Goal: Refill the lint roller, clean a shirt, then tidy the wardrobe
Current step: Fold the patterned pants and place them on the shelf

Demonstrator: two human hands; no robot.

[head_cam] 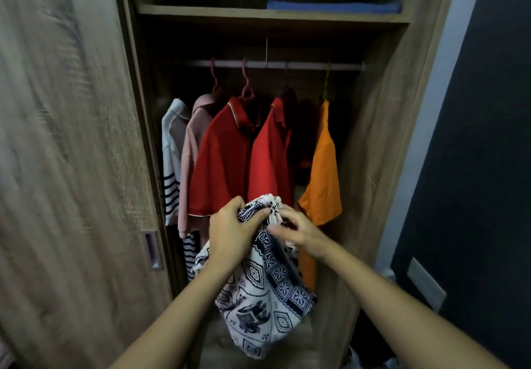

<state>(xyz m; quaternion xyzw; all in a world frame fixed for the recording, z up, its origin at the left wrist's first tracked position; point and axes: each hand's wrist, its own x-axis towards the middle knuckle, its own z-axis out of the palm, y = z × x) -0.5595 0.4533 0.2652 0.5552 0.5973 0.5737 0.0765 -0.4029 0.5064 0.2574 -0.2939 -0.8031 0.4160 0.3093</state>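
Observation:
I stand before an open wooden wardrobe [373, 144]. A white garment with a dark blue elephant print [258, 297] hangs from both my hands in front of the rail. My left hand [230, 230] is clenched around its top edge. My right hand [298, 230] pinches the same bunched edge just to the right, its fingers blurred. On the rail [273, 64] hang a white striped top [172, 150], a pink shirt [191, 144], two red polo shirts [224, 156] and an orange shirt [324, 167]. No lint roller is in sight.
The sliding wardrobe door [71, 167] with a recessed handle [151, 251] fills the left. A folded blue cloth [333, 6] lies on the upper shelf [258, 14]. A dark wall [474, 153] with a socket plate [425, 282] is on the right.

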